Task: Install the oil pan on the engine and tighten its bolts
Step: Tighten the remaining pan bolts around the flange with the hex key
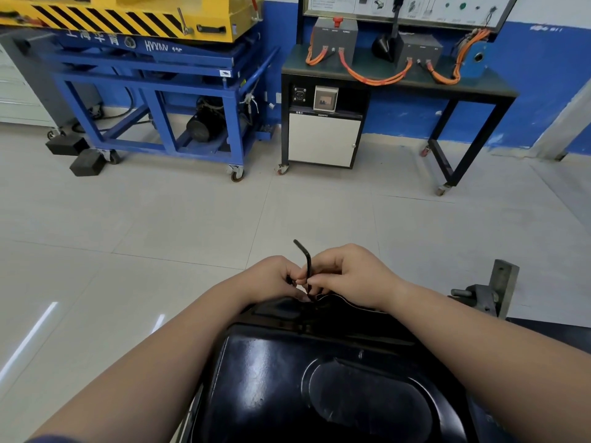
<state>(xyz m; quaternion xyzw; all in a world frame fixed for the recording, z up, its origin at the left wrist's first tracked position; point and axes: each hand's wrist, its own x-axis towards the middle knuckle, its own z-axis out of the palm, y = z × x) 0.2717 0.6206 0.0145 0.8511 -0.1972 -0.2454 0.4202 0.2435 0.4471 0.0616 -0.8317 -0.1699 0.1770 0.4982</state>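
**Both hands on the key at the pan's far rim**

The black pan (319, 378) lies belly-up directly below the camera. Its far flange runs under the knuckles, and beyond that edge there is only bare floor (192, 219), open until the furniture by the wall. At the far rim the left hand (271, 276) and right hand (348, 273) meet, fingers curled, both pinching the upright shaft of an L-shaped key (305, 260). The key's short arm points up and away from the pan. Both forearms cross above the pan's sides, leaving its domed middle uncovered.

The key's tip and whatever it seats in are hidden behind the fingertips, so no bolt can be made out. The pan's near end is cut off by the frame, and what it rests on is hidden beneath it. Right of the pan a grey bracket (499, 289) stands partly in view.

The floor is pale glossy tile with streaks of reflected light left of the pan. Well beyond the pan, a blue cart (153, 91) and a black bench (399, 78) with orange cables stand against a blue-and-white wall.
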